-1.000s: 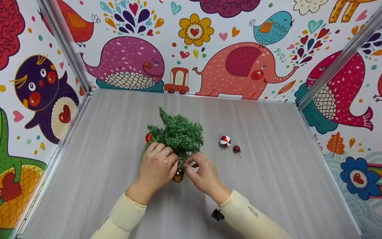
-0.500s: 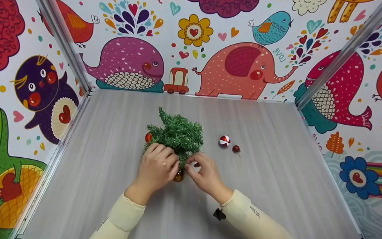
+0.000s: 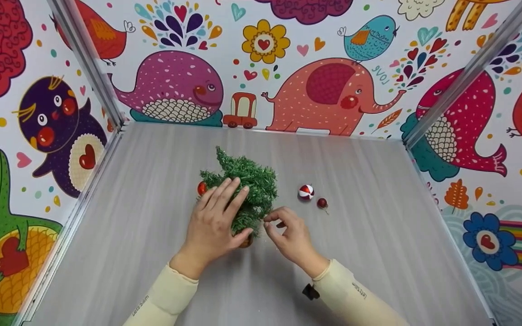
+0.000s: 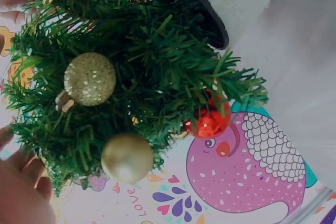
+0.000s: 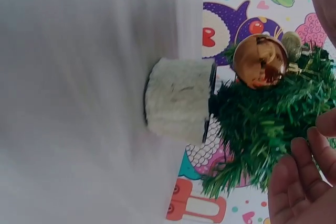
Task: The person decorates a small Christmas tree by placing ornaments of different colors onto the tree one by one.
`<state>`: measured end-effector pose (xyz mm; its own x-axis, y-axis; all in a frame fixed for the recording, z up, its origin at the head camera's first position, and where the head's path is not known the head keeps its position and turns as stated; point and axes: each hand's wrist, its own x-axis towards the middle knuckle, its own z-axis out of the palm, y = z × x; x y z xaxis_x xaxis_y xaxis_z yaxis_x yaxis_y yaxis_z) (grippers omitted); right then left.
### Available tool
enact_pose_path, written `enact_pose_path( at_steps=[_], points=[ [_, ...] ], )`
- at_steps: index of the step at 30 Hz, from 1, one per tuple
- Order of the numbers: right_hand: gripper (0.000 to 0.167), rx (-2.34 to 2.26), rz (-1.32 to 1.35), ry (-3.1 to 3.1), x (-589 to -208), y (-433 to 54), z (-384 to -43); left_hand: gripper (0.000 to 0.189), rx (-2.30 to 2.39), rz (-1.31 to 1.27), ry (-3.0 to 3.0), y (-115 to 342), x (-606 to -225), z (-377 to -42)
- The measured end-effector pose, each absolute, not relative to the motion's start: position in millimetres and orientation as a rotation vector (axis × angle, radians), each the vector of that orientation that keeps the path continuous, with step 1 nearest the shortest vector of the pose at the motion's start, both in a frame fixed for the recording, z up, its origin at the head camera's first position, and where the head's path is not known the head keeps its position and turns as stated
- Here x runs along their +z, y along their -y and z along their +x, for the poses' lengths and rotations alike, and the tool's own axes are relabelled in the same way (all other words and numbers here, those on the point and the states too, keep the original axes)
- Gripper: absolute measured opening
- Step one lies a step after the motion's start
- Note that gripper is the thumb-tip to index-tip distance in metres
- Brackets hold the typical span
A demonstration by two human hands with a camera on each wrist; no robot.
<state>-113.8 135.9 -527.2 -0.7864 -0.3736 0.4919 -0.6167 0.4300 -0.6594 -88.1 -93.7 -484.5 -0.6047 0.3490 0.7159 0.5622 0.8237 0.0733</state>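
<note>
Green tree [image 3: 259, 179] partly beneath left hand [image 3: 215, 222], fingers straight, apart; right hand [image 3: 293, 234] at tree's edge, fingertips near together, pinch unclear.

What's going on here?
A person has both hands at a small tree on the table. The left hand is spread over its near side; the right hand is at the branches, but whether it pinches anything is unclear. A glitter ball, gold ball, red ball and copper ball are on the tree. A striped ball and small ball lie off it, on the table.
</note>
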Motion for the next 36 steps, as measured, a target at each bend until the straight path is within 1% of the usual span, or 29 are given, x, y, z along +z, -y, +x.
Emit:
enact_pose_path(
  at_steps=[10, 21, 26, 31, 36],
  points=[
    [0.014, 1.188, 0.823, 2.563, -542.6, -163.1, -117.2, 0.096, -0.384, -0.669, 2.302, 93.6, -486.2, -87.7],
    [0.016, 1.026, 0.638, 2.731, -560.5, -202.9, -129.4, 0.091, -0.411, -0.684, 2.334, 95.3, -484.9, -87.3],
    [0.016, 1.014, 0.492, 2.758, -568.0, -229.7, -145.1, 0.091, -0.417, -0.695, 2.329, 96.0, -484.0, -86.9],
    [0.019, 1.02, 0.335, 2.724, -574.1, -256.4, -171.0, 0.09, -0.408, -0.701, 2.326, 97.1, -483.4, -87.0],
    [0.03, 0.924, 0.209, 2.78, -578.0, -270.5, -193.9, 0.091, -0.408, -0.704, 2.318, 96.8, -484.3, -87.7]
  ],
)
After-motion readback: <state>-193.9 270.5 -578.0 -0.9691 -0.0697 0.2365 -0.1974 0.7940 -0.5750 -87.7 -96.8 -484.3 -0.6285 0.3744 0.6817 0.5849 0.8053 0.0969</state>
